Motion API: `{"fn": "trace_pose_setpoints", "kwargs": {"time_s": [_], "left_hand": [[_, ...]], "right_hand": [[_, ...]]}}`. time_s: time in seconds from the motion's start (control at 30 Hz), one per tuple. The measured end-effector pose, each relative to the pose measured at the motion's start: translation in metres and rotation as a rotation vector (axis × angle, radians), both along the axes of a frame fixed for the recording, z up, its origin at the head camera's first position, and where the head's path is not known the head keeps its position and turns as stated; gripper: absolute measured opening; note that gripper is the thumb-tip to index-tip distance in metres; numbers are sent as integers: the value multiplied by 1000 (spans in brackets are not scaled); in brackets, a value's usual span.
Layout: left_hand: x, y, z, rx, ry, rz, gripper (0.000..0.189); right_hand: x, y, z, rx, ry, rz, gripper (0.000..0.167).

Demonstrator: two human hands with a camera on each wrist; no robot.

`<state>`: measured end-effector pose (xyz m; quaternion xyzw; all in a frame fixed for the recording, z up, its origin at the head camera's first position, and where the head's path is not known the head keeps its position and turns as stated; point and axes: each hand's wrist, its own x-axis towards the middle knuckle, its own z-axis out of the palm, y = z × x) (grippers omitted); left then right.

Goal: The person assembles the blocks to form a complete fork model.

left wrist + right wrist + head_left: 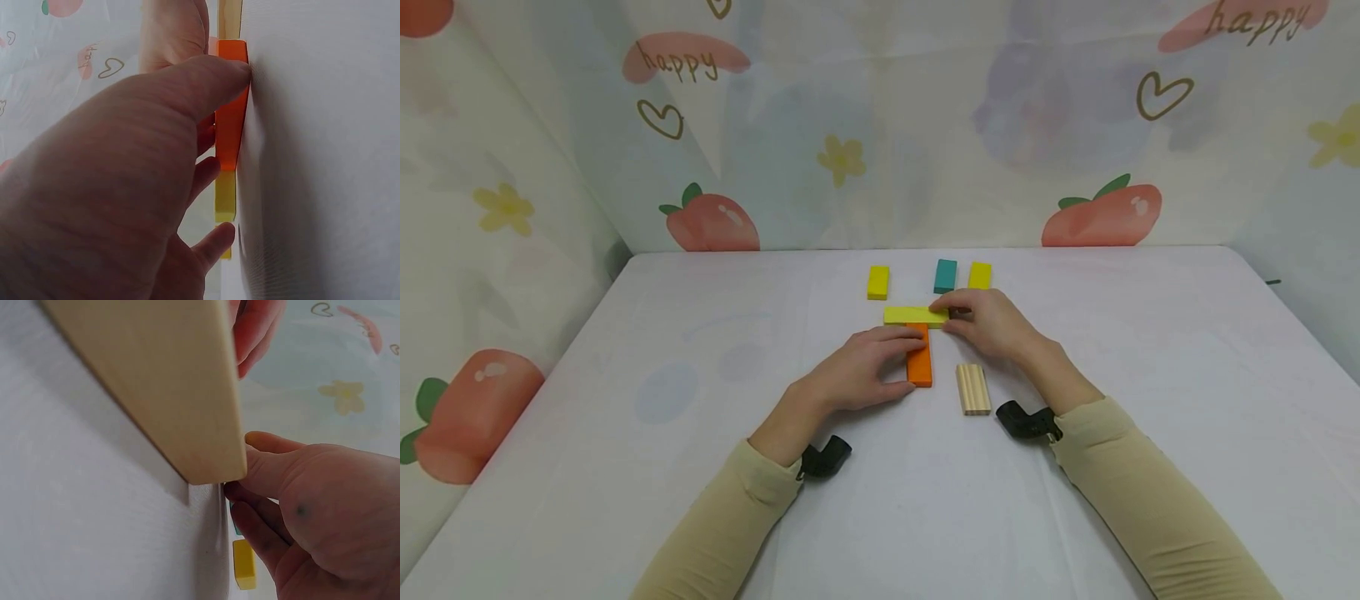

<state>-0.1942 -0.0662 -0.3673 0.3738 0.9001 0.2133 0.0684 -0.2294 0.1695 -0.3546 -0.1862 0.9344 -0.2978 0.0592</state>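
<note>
On the white table [895,517], your left hand [863,367] pinches the orange block [920,367] and your right hand [992,321] pinches the right end of the yellow-green block [912,315]. The orange block lies near mid-table, long axis pointing away from you, its far end at the yellow-green block, which runs left to right. Fingers cover part of both, and the wooden block [973,390] hides your right fingertips in the right wrist view.
</note>
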Motion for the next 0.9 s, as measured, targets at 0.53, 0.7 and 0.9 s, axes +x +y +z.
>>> {"fn": "trace_pose_setpoints", "kwargs": {"time_s": [0.53, 0.7, 0.9], "left_hand": [[1, 0, 1, 7, -15, 8, 57], [1, -1, 1, 11, -18, 4, 57], [1, -1, 0, 12, -22, 9, 58]], "right_hand": [[0, -1, 1, -8, -12, -6, 35], [0, -1, 1, 2, -18, -13, 35], [0, 0, 1, 3, -24, -6, 35]]}}
